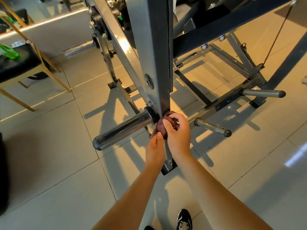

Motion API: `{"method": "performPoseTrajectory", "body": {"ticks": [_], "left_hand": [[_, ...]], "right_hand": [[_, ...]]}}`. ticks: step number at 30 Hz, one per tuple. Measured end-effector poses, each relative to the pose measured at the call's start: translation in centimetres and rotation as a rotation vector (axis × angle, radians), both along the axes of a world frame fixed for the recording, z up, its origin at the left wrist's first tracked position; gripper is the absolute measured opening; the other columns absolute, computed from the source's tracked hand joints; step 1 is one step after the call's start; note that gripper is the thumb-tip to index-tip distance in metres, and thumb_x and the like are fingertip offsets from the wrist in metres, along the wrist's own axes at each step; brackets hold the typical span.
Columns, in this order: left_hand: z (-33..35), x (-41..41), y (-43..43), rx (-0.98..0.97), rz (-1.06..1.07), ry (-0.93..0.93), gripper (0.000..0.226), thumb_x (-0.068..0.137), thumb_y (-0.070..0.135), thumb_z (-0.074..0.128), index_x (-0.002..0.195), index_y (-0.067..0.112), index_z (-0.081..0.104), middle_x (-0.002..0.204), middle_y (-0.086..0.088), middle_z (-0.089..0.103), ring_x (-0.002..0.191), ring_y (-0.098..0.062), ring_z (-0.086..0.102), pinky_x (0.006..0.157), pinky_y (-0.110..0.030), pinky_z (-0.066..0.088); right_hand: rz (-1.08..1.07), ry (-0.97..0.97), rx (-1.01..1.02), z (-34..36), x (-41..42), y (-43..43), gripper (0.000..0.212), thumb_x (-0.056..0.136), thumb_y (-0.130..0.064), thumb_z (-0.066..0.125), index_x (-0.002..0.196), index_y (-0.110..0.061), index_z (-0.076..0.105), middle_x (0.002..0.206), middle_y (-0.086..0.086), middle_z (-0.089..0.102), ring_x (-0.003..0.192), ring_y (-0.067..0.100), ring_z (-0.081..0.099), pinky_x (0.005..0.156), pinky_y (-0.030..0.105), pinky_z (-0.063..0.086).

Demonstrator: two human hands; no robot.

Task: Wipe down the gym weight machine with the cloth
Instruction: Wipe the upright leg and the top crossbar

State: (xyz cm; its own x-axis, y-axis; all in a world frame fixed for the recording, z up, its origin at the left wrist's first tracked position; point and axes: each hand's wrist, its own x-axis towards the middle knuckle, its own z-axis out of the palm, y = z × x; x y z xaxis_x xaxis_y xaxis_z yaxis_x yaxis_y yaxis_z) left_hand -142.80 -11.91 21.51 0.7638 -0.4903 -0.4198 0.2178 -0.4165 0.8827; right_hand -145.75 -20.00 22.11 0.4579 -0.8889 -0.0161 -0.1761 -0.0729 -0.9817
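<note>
The weight machine's dark steel upright post (156, 52) runs down the middle of the head view to a black foot on the floor. A chrome plate-loading sleeve (123, 129) sticks out from it toward the left. A bunched dark maroon cloth (161, 126) is pressed against the post just below the sleeve's collar. My right hand (178, 132) grips the cloth from the right, fingers curled over it. My left hand (154, 147) holds the cloth's lower part from below left, with the thumb up against it.
Two shorter chrome storage pegs (214, 127) (264, 93) jut from the low frame on the right. A chair with wooden legs and a black seat (18, 63) stands at the left, a green bottle (9, 52) on it. My shoe (184, 219) stands on the glossy tiled floor (58, 155).
</note>
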Motion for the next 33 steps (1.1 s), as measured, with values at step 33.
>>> {"method": "performPoseTrajectory", "body": {"ticks": [33], "left_hand": [[-4.7, 1.0, 0.9, -0.044, -0.043, 0.058, 0.037, 0.11, 0.036, 0.031, 0.142, 0.04, 0.048, 0.128, 0.013, 0.062, 0.115, -0.003, 0.058, 0.088, -0.018, 0.044]], "right_hand": [[-0.107, 0.058, 0.028, -4.2, 0.1, 0.9, 0.015, 0.097, -0.02, 0.066, 0.108, -0.029, 0.064, 0.118, -0.008, 0.058, 0.11, 0.007, 0.058, 0.082, 0.013, 0.052]]}}
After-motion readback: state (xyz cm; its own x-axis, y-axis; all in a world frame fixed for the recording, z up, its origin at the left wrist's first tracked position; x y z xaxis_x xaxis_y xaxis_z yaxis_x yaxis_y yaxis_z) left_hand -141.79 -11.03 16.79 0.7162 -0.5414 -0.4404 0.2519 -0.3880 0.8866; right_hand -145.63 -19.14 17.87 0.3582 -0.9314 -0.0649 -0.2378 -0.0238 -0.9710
